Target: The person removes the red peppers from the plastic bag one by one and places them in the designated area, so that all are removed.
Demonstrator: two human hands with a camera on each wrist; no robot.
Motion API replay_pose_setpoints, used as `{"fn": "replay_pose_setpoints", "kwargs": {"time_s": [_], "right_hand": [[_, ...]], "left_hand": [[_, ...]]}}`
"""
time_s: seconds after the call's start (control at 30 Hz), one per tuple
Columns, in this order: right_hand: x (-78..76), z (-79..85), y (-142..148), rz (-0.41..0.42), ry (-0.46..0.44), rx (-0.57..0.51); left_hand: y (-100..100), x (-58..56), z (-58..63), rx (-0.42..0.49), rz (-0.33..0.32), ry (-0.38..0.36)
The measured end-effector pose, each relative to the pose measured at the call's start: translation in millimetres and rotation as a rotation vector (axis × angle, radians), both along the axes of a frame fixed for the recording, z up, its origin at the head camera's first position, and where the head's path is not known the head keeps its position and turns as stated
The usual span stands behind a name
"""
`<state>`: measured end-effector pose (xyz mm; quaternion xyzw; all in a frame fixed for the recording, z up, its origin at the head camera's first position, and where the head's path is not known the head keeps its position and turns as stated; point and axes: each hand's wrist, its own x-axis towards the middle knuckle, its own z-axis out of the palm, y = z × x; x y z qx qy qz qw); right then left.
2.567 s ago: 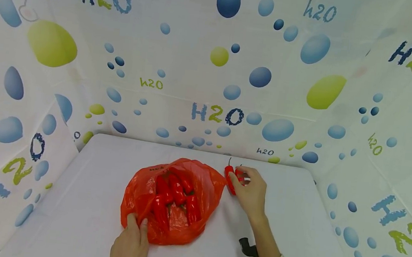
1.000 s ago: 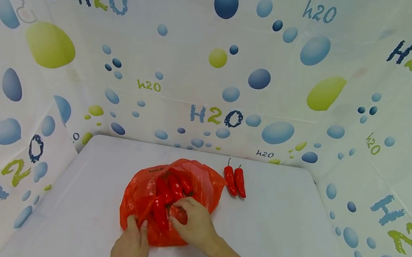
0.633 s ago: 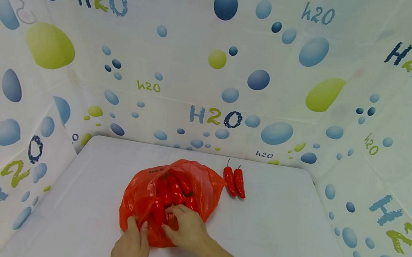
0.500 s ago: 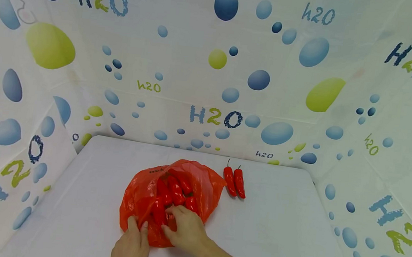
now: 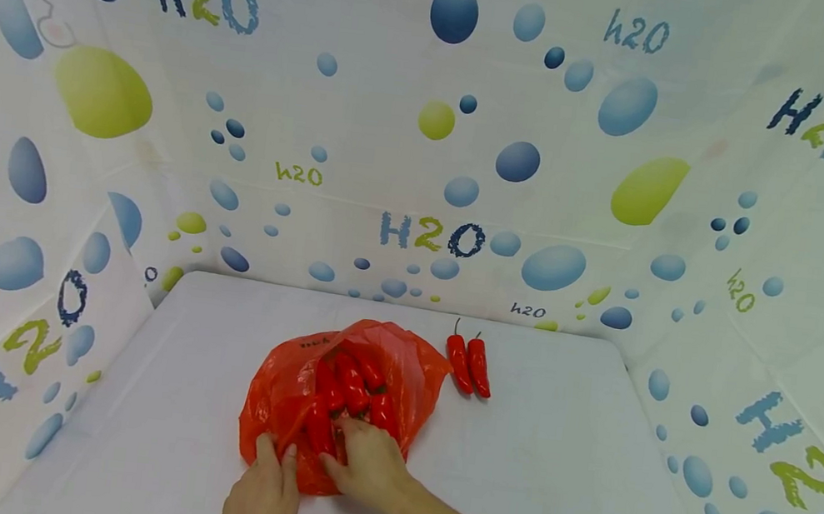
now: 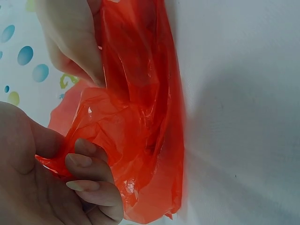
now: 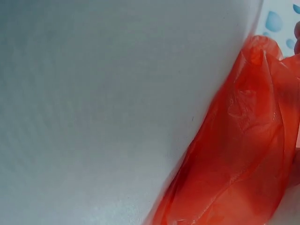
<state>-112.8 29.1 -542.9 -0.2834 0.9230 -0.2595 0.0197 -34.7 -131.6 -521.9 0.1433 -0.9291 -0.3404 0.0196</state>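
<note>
A red plastic bag [image 5: 274, 385] lies on the table with its mouth open, and several glossy red chili peppers [image 5: 352, 385] show inside. My left hand [image 5: 262, 493] pinches the bag's near left edge between thumb and fingers; the left wrist view shows the film held there. Reaching into the mouth, my right hand [image 5: 378, 471] has its thumb and fingertips right at the peppers at the near side. Its fingers are partly hidden in the bag, and I cannot tell whether they grip a pepper. The right wrist view shows mostly the bag's outer side [image 7: 239, 140].
Two red chili peppers [image 5: 469, 363] lie side by side at the back of the white table [image 5: 551, 439], right of the bag, stems pointing away. A white backdrop [image 5: 368, 102] with blue and green spots and H2O lettering rises behind the table and at both sides.
My right hand has let go of the second pepper at the back right and moved left and nearer, into the bag, shifting slightly among the peppers. The left hand has stayed on the bag's edge.
</note>
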Motion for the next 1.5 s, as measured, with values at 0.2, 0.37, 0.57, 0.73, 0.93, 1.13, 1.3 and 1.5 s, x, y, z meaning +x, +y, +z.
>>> {"fn": "replay_pose_setpoints", "kwargs": {"time_s": [0.2,0.37,0.57,0.73,0.93,1.13,1.3,1.5], "right_hand": [[-2.3,0.1,-0.9,-0.002,-0.016,-0.017],[-5.2,0.6,-3.9,-0.015,-0.019,-0.023],[-9.1,-3.3,-9.6,-0.062,-0.069,-0.011],[-9.3,-3.7,-12.5,-0.098,-0.102,0.001],[-8.3,0.0,-11.5,-0.127,-0.133,-0.022],[-7.2,5.0,-9.7,-0.151,-0.206,-0.109],[-7.1,4.4,-11.0,-0.167,-0.192,-0.100],[-7.4,0.8,-12.7,-0.173,-0.154,-0.050]], "left_hand": [[0.5,0.2,1.9,0.001,-0.003,-0.015],[1.0,0.1,2.2,0.002,-0.006,-0.021],[2.1,-0.5,1.8,0.005,-0.011,-0.050],[1.9,-0.4,2.8,0.000,-0.009,-0.052],[1.7,-0.6,2.3,0.011,-0.015,-0.057],[2.1,1.2,0.2,0.003,-0.011,-0.006],[2.5,1.6,2.2,0.004,-0.009,-0.029],[2.9,1.2,3.5,0.007,-0.006,-0.064]]}}
